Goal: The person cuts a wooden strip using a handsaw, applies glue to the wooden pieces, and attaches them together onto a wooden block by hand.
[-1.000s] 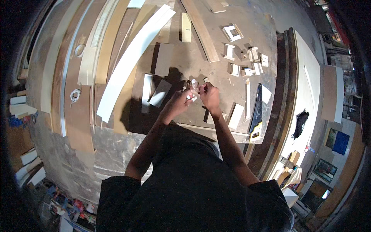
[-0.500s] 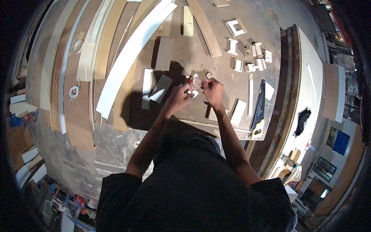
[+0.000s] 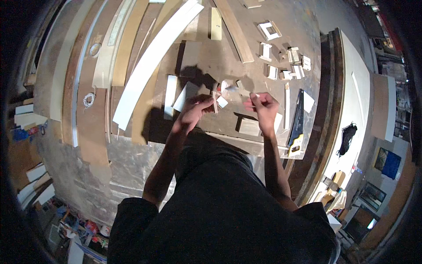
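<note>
One small wooden strip (image 3: 215, 105) is pinched upright in the left hand (image 3: 194, 114); the right hand (image 3: 264, 108), apart from it, has its fingertips drawn together, though I cannot tell whether they grip anything. A wooden block (image 3: 249, 127) lies loose near the right wrist. Farther out, several small wooden assemblies (image 3: 265, 52) look already joined; the held strip's piece appears unfinished. A handsaw (image 3: 297, 121) rests beyond.
</note>
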Demonstrator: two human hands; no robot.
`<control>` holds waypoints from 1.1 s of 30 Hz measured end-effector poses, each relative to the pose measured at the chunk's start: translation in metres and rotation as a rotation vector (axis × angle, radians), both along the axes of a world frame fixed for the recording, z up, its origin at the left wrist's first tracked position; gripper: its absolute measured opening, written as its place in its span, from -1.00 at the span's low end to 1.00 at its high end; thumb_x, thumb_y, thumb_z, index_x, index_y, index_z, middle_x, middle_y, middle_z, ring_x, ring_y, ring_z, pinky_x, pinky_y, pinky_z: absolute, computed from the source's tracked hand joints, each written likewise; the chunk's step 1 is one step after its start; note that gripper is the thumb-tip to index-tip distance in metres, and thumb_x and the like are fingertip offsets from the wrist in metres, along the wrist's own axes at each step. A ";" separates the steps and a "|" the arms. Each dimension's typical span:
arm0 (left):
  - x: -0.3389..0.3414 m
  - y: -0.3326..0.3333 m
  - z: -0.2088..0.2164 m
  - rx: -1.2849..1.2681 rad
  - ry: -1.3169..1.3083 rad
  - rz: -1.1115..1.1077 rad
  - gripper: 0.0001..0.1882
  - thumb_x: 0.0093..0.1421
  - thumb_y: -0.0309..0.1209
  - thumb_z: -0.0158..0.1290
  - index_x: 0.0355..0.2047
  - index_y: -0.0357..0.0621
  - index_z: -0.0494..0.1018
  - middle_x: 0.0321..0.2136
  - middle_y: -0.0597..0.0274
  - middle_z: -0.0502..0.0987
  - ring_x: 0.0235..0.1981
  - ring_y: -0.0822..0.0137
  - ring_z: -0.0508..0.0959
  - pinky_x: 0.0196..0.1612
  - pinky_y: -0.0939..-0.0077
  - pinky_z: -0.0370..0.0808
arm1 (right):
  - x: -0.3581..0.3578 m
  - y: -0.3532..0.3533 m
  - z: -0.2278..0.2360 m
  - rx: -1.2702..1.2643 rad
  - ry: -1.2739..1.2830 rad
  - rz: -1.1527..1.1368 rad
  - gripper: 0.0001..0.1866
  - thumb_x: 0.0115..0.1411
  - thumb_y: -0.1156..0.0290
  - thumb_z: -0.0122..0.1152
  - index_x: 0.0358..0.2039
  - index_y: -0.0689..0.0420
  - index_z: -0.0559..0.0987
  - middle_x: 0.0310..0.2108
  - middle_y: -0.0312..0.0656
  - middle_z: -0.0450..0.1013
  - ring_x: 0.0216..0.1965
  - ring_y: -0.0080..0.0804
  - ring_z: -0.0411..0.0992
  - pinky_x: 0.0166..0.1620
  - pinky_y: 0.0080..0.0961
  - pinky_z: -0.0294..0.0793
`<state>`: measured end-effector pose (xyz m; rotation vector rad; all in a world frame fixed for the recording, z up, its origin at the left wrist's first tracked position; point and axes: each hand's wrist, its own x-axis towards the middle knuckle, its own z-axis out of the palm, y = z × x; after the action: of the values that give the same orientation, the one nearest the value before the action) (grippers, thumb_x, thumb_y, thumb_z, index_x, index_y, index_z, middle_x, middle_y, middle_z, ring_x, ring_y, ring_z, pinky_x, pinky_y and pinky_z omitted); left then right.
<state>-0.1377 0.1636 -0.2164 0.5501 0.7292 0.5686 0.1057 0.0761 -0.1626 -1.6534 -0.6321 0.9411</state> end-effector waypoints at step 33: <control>0.083 -0.130 0.243 0.185 -0.045 -0.179 -0.70 0.30 -0.37 0.21 -0.07 -0.35 0.62 -0.27 0.04 0.71 -0.23 0.36 0.68 -0.13 0.48 0.61 | 0.069 -0.165 0.183 0.639 -0.121 0.041 -0.63 0.07 0.34 0.57 -0.26 0.35 0.62 -0.33 -0.01 0.52 -0.46 -0.35 0.55 -0.47 -0.45 0.62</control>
<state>-0.0549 0.0337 0.0269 0.7635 0.5809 0.4820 0.1744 -0.0890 0.0199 -1.1294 -0.9386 0.5801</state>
